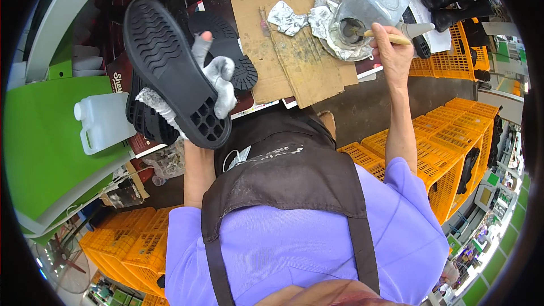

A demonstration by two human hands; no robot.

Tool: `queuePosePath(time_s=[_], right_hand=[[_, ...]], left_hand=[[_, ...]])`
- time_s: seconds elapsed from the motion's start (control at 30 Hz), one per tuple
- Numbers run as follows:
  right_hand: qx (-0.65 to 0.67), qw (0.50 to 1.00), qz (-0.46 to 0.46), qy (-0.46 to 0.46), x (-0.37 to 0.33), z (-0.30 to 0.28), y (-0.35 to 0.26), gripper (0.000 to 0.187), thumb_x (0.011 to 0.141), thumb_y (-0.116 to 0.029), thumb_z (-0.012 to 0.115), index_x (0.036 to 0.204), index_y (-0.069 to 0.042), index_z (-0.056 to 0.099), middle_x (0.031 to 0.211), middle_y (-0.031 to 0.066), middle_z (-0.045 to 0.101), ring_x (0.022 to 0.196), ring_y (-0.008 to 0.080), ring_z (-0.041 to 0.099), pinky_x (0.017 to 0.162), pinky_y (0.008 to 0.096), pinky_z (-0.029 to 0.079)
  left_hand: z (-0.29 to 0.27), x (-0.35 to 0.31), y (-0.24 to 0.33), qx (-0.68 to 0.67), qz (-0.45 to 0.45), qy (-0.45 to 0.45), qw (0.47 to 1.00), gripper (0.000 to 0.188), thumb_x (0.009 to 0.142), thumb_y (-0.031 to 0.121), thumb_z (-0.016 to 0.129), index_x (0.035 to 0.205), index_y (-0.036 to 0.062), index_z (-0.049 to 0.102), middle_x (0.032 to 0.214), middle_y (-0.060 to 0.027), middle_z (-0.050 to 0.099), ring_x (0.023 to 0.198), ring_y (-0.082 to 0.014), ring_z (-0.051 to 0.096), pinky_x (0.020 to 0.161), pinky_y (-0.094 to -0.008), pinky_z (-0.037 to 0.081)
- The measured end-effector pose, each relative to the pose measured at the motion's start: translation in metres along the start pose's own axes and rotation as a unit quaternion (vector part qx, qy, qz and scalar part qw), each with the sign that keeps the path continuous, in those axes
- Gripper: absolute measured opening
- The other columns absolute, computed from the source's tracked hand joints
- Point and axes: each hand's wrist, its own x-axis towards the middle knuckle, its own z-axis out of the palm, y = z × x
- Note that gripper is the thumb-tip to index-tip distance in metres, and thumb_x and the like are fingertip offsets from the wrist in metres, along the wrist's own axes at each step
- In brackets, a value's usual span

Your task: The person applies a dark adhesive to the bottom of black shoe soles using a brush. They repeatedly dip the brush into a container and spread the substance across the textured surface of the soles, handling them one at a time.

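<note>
My left hand [218, 79], in a worn whitish glove with a bare thumb tip, grips a large black shoe sole [161, 59]. The sole stands tilted, showing its wavy tread and an open grid of cells at the near end. Between finger and thumb, my right hand [392, 56] pinches a brush [401, 39] by its wooden handle. Its tip reaches into the round mouth of a greyish plastic container [377, 0], where the bristles are hard to make out. More black soles lie behind the held one, including a lugged sole [245, 71].
Stained cardboard [255, 34] covers the bench middle, with a crumpled white-and-grey cloth [287, 18] on it. A white jug [105, 122] lies on the green surface [45, 153] at left. Orange crates [436, 136] stand at right and lower left. Black boots [453, 14] are at far right.
</note>
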Motion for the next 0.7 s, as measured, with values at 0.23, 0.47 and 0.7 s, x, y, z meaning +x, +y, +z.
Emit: queuePosePath(time_s=[0.23,0.47,0.7], right_hand=[[-0.067,0.994,0.065,-0.049,0.0,-0.006,0.003,0.032,0.08,-0.033,0.069,0.077,-0.002,0.066,0.058,-0.0002,0.058,0.048,0.0032,0.05,0.045,0.0165,0.04],[-0.081,0.987,0.044,-0.135,0.015,-0.028,-0.007,0.036,0.082,-0.037,0.065,0.078,-0.002,0.065,0.056,-0.0012,0.055,0.046,0.0027,0.047,0.043,0.0165,0.037],[-0.234,0.894,-0.132,-0.358,0.029,-0.04,-0.017,0.018,0.085,-0.019,0.062,0.09,-0.002,0.064,0.074,0.0036,0.058,0.063,0.0097,0.052,0.051,0.0256,0.041]], left_hand=[[-0.007,0.006,-0.013,-0.053,0.009,0.026,0.998,0.098,0.071,0.059,0.063,0.137,0.0002,0.022,0.12,-0.0273,0.039,0.079,-0.0335,0.058,0.061,-0.037,0.051],[0.008,0.006,-0.017,-0.013,-0.016,0.184,0.983,0.084,0.083,0.065,0.038,0.127,-0.0067,0.037,0.103,-0.0253,0.055,0.087,-0.0368,0.059,0.074,-0.0468,0.052],[0.0,0.01,-0.028,-0.029,-0.095,0.216,0.971,0.08,0.089,0.063,0.018,0.123,-0.0045,0.043,0.099,-0.0276,0.057,0.088,-0.0373,0.061,0.077,-0.0432,0.054]])
